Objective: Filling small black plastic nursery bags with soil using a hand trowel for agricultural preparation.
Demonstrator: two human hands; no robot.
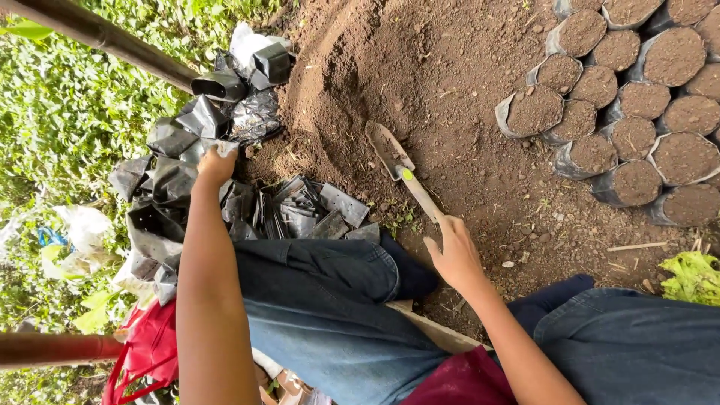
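- Nearest, the right hand [454, 255] has its fingers wrapped around the handle end of a garden trowel [401, 171].
- The trowel's long axis runs up and left from that hand, its blade resting on the loose soil mound [420, 67].
- The left hand [216, 163] reaches into a heap of empty black nursery bags [180, 176]; its fingers are hidden, so pinching or spread, I cannot tell.
- Farthest right, soil-filled bags [630, 90] stand packed together.

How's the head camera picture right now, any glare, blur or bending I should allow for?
Head view: soft, even daylight, no hard shadows; mild glare on the crumpled black bags; trowel, right hand and filled soil bags are sharp; left hand is sharp too; the pole bows near the frame edge, suggesting wide-angle distortion.
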